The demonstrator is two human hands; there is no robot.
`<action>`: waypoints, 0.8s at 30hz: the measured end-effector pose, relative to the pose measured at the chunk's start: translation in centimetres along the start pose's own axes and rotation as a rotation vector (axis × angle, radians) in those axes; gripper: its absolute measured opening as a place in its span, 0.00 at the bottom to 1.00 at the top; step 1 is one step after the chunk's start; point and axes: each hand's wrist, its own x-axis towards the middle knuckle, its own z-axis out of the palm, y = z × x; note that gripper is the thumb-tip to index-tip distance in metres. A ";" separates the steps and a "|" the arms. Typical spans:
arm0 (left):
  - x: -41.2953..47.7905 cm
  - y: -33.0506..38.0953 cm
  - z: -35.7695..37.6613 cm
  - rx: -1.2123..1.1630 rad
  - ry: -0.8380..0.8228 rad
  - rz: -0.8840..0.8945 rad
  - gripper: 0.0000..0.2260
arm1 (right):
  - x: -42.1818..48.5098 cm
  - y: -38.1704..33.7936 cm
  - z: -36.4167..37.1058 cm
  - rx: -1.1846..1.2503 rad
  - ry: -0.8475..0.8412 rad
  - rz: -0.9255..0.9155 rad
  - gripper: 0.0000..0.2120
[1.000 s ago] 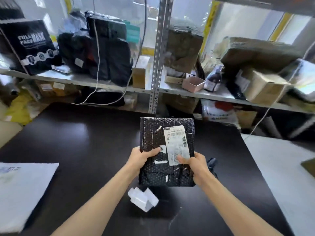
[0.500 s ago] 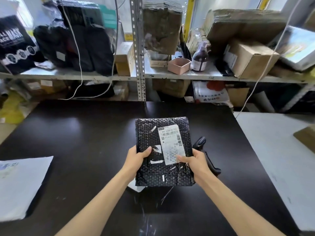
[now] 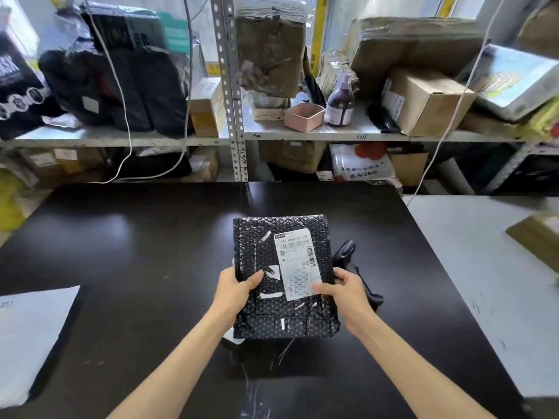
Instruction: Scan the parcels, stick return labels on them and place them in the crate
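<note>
You have brought the parcel (image 3: pixel 257 246) down a little, and the black scanner (image 3: pixel 344 252) now shows on the table (image 3: pixel 136 252) just beside your right hand (image 3: pixel 348 290), so I think scanning comes next. Both your left hand (image 3: pixel 234 287) and your right hand still grip the parcel's sides, thumbs on top, with its white label (image 3: pixel 298 264) facing up. The table is black and shiny, a white sheet (image 3: pixel 33 337) lies at its left, messy shelves (image 3: pixel 302 133) full of boxes stand behind, and I see no crate.
</note>
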 end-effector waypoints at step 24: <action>0.3 -1.5 1.4 0.031 0.123 -0.079 0.03 | 9.4 2.8 -6.7 -1.093 0.258 -0.119 0.19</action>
